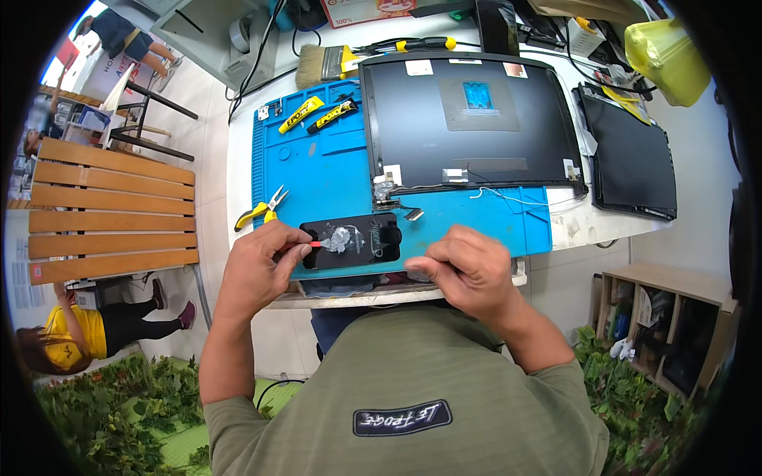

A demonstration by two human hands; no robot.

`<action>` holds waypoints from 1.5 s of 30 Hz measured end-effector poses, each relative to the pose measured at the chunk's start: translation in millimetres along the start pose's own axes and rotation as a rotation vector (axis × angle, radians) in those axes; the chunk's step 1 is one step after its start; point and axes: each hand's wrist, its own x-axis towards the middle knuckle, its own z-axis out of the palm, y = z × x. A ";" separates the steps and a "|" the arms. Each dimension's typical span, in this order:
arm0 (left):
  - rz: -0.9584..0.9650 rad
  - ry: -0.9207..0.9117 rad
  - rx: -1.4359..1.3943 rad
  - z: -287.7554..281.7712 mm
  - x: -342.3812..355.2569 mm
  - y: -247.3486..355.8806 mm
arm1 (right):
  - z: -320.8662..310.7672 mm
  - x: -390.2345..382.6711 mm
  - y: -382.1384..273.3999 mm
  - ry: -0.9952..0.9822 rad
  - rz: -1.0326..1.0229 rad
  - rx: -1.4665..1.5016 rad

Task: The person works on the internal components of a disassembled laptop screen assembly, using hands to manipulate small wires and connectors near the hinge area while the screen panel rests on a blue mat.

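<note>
Counter, white, carrying the work. Mat, blue, laid over much of it. Laptop lid, dark, with stickers, lying partly on the mat; a loose cable connector hangs from its near edge. Left hand, at the near left of the mat: grip pinching a red stick between thumb and forefinger. Right hand, at the near edge, apart from the panel: grip with fingers curled and thumb near the forefinger; whether these press together or enclose anything, cannot tell. Panel, flat, black, rounded at the corners, on the near edge of the mat between the hands, in front of the lid. Pliers, yellow-handled, just beyond the left hand. Tubes, two, on the far part of the mat: one yellow, one black and yellow. Paste, grey, lumpy at its middle and smeared thin toward the edges, lying on the panel. Red stick, slim, its far end at the paste. Step in hand, as judged: working the paste with the stick; the next move seems to call for a steady pinch, gathering the thin smears into an even mass.
</note>
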 end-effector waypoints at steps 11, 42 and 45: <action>0.078 0.110 0.026 14.3 5.3 1.8 | 35.1 7.2 -0.1 -0.275 -0.225 -0.218; 0.379 -0.047 0.380 19.1 13.8 16.6 | 66.7 -1.3 -8.6 -0.373 -0.224 -0.502; 0.299 -0.058 0.249 11.6 14.3 16.5 | 64.3 -0.3 -8.0 -0.369 -0.215 -0.502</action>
